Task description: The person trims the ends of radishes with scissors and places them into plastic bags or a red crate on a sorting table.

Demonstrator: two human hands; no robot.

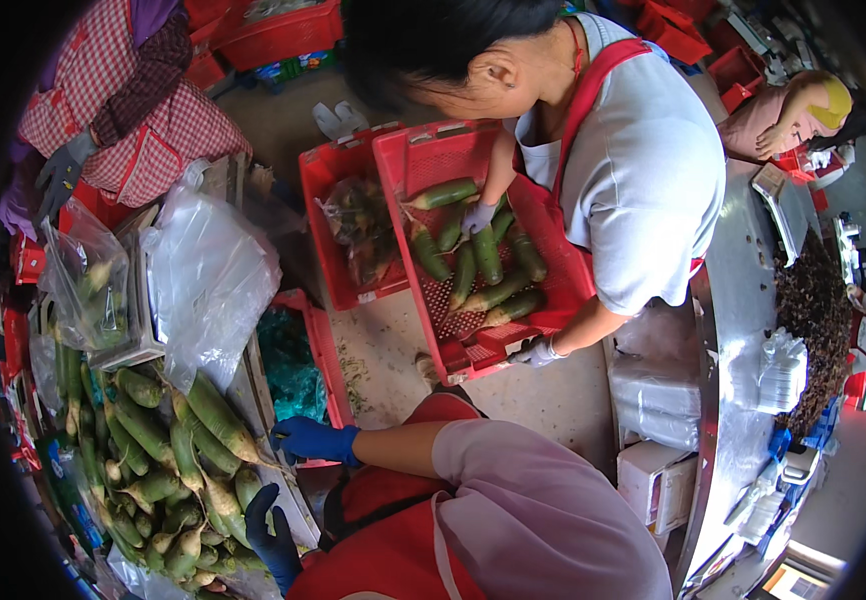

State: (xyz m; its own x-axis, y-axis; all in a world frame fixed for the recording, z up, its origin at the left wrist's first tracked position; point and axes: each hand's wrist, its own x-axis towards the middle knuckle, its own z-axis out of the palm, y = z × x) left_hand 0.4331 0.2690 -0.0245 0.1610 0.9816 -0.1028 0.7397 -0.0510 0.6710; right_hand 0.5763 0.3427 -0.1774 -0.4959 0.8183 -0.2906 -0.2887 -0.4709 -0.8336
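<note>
Green radishes lie in a big heap before me, leaf ends and pale root tips pointing various ways. My right hand, in a blue glove, is over the table's wooden edge, fingers curled beside the root tip of a long green radish; whether it grips that root is unclear. Lower down, my left hand, also in a dark blue glove, is beside the heap's near side with thumb and fingers apart, nothing seen between them. Clear plastic bags lie at the heap's far end, one bag holding radishes on a scale-like stand.
A co-worker bends over a tilted red crate of green radishes. Another red crate holds bagged produce; one beside the table has green plastic. A gloved person stands upper left. A metal counter runs along the right.
</note>
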